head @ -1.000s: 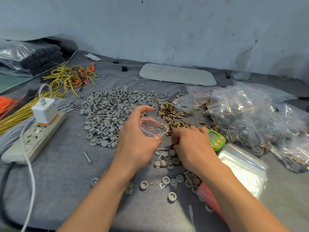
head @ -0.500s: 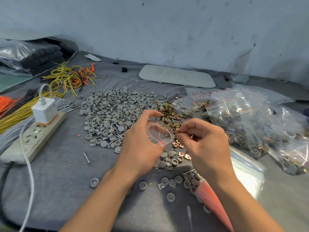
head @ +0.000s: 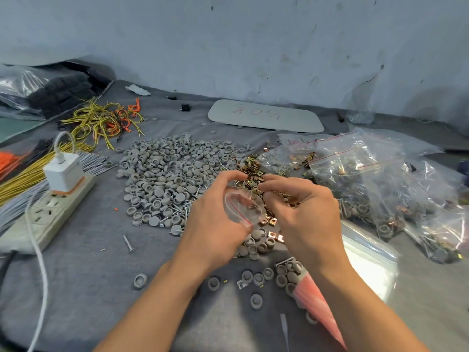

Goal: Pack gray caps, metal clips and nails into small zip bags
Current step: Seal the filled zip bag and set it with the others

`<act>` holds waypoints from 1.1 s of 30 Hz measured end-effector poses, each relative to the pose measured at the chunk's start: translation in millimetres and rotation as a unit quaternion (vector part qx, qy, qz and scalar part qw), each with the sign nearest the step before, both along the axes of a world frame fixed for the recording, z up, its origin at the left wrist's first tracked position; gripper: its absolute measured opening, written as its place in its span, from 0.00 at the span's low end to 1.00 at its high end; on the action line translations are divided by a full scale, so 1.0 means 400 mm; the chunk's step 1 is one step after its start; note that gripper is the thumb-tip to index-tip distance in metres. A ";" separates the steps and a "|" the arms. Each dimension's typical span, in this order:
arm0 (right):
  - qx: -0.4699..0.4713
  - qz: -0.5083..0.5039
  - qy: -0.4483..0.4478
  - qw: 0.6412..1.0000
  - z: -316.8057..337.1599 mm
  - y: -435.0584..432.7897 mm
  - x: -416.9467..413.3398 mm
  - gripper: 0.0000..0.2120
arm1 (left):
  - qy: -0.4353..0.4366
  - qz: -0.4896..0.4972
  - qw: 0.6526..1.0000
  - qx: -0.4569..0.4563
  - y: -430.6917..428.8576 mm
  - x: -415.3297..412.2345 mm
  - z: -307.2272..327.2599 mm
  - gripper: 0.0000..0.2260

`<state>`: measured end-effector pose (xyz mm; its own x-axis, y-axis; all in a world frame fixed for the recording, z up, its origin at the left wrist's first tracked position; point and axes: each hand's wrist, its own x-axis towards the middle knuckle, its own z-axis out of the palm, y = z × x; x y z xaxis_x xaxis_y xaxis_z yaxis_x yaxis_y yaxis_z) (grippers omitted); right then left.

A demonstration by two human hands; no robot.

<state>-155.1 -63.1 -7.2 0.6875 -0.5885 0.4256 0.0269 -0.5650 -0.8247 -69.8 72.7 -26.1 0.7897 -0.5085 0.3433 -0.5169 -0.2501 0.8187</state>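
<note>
My left hand [head: 215, 219] holds a small clear zip bag [head: 243, 207] with a red seal line, its mouth held open between thumb and fingers. My right hand [head: 302, 212] hovers at the bag's mouth with fingertips pinched together over the heap of brass metal clips [head: 251, 171]; what it pinches is hidden. A large heap of gray caps [head: 172, 174] lies behind my left hand, with nails [head: 182, 212] along its near edge. Loose caps [head: 258, 245] and a few clips [head: 274, 235] lie under my hands.
Filled zip bags [head: 375, 184] pile up at the right. A stack of flat empty bags [head: 368, 257] and a pink bundle [head: 317, 303] lie near my right forearm. A power strip [head: 48, 212] with charger and wire bundles [head: 101, 120] sit left. A single nail [head: 128, 243] lies alone.
My right hand rose from the loose caps on the cloth to the mouth of the bag. My left hand lifted the bag slightly toward the clip heap.
</note>
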 end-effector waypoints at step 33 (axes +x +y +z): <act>0.364 0.110 0.052 0.923 -0.010 -0.008 0.005 0.13 | 0.444 -0.110 0.880 -0.126 0.041 0.054 0.018 0.18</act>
